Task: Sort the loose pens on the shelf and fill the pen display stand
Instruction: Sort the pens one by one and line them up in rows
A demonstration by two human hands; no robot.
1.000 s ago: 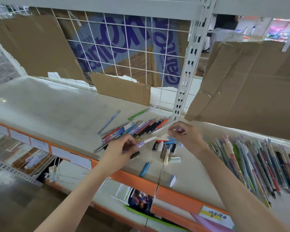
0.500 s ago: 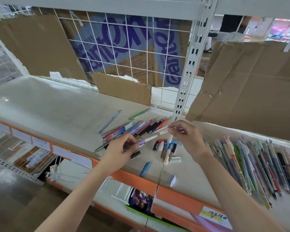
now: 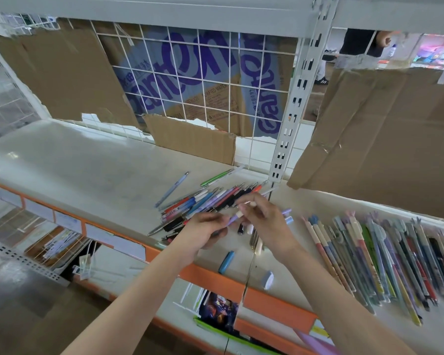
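A heap of loose pens [image 3: 203,201] lies on the white shelf [image 3: 87,175], red, blue, lilac and black. My left hand [image 3: 205,231] pinches a lilac pen [image 3: 233,219] with a cream tip, just above the shelf. My right hand [image 3: 263,221] is close against it and pinches a thin pale pen [image 3: 245,204] near that tip; a lilac cap end [image 3: 287,210] shows behind its knuckles. A row of sorted pens [image 3: 382,257] lies to the right. No pen display stand is in view.
Loose caps lie near the front edge: a blue one [image 3: 226,262] and a pale one [image 3: 268,279]. A green pen [image 3: 217,178] and a pale blue pen [image 3: 172,189] lie apart behind the heap. Cardboard sheets [image 3: 382,129] and a wire grid [image 3: 203,85] back the shelf.
My two hands have come together over the small caps, the right hand moving left and down towards the lilac pen held in my left hand.
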